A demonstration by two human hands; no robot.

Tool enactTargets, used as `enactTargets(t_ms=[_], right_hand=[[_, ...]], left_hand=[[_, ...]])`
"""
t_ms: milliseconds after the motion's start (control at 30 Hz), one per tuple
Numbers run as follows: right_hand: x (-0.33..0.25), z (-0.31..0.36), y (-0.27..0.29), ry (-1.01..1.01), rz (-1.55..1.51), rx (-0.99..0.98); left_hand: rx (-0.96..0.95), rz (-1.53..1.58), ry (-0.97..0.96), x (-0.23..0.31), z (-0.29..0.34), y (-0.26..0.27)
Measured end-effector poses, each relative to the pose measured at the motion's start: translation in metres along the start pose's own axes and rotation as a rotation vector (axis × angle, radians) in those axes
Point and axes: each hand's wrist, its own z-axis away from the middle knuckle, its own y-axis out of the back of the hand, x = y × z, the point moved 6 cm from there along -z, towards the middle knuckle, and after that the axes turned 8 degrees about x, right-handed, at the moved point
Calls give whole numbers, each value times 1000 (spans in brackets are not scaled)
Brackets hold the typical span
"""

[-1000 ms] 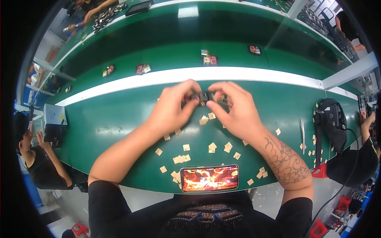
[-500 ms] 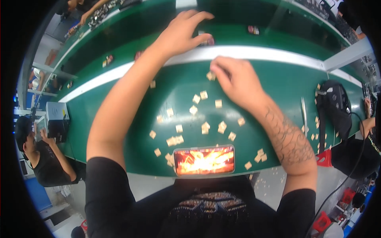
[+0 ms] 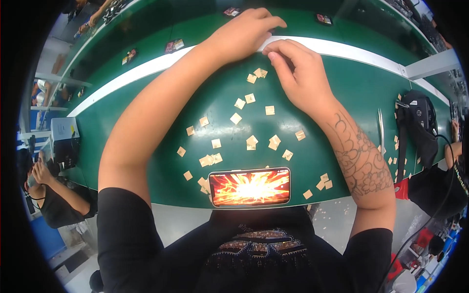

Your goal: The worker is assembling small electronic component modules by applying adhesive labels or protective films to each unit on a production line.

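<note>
My left hand [image 3: 249, 33] reaches over the white rail [image 3: 351, 50] at the far side of the table. Its fingers curl downward and hide whatever lies within them. Close beside it is my right hand [image 3: 299, 68], its thumb and forefinger drawn together at the rail; anything pinched there is too small to make out. Small tan squares [image 3: 257, 74] lie just below the right fingertips, and several more [image 3: 251, 142] are scattered singly and in overlapping groups across the green table [image 3: 171, 168]. A phone [image 3: 250, 188] with a bright red and yellow screen lies at the near edge.
Beyond the rail, small dark and pink parts [image 3: 174, 46] sit spaced along a green surface [image 3: 205, 29]. Metal tweezers [image 3: 380, 132] and a black bag [image 3: 419, 119] are at the right. A white and black box [image 3: 65, 136] stands at the left. Other people sit on both sides.
My left hand has moved right, its spread fingers curling in over a small part that is now hidden. My right hand has moved from the tan squares to the rail.
</note>
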Motion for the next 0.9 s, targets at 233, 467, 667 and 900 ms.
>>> enactTargets(t_ms=[233,467,667,900], right_hand=[[-8,-2,11,-30,-39,78],[-12,1,-5,-90,-102,-148],[-23,7,-28,-14,-148,-396],[-36,1,-19,94,267,-421]], left_hand=[[23,22,19,55,60,31],[-170,-28,337,65,104,68],[-107,219,276,49,100,63],[-24,286,340,43,110,64]])
